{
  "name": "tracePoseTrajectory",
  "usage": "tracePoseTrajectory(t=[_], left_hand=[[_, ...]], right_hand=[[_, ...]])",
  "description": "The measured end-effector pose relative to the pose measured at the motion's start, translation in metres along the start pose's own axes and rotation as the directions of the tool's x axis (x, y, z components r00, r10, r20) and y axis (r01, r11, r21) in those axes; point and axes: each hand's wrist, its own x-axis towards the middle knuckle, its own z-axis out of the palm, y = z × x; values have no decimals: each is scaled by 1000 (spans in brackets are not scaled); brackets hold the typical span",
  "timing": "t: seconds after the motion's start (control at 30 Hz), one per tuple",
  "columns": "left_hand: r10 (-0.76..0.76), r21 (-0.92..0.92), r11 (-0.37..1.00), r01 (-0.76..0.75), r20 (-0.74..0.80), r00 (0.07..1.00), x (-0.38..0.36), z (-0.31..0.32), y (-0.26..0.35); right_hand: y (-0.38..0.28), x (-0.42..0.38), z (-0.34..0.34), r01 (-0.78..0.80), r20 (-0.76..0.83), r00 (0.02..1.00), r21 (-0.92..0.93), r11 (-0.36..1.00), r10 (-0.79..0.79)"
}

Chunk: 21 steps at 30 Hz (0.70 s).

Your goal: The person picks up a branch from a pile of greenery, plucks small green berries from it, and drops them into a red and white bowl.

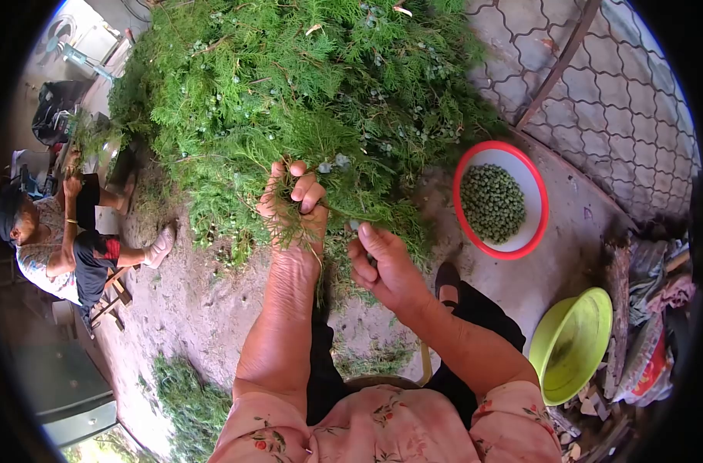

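My left hand (296,204) is closed around a leafy evergreen sprig (320,147) that looks like arborvitae. Small bluish-green cones (340,161) show on the sprig just beyond its fingers. To the right and slightly nearer me, my right hand (382,262) is pinched, with a pale green cone (355,224) at the tips of thumb and forefinger. Its other fingers are curled, and what lies inside them is hidden. Both hands are over the near edge of a large heap of cut evergreen branches (289,69).
A red-rimmed white basin (546,193) holds many green cones. Nearer me on the right stands a yellow-green tub (575,347) beside bags and wood scraps. Wire mesh (598,116) lies at upper right. Another person (58,247) sits at left, holding a sprig. More greenery (185,409) lies at lower left.
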Motion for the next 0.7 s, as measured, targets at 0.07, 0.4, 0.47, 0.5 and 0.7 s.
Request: tracePoseTrajectory(t=[0.07,0.4,0.47,0.5,0.7], left_hand=[[-62,-39,997,64,37,997,1,-3,0],[-50,-6,999,50,-20,999,2,-4,1],[-6,-17,1000,4,-78,997,0,4,-2],[-6,-17,1000,4,-78,997,-1,4,-1],[-45,-4,999,45,15,999,0,0,-1]], right_hand=[[-3,3,-1,-20,22,1000,15,1000,20],[0,10,-3,16,32,999,-71,997,-13],[-4,7,4,22,18,1000,-42,999,-21],[-5,7,5,22,18,1000,-42,999,-21],[-3,9,-1,-22,59,998,-33,999,24]])
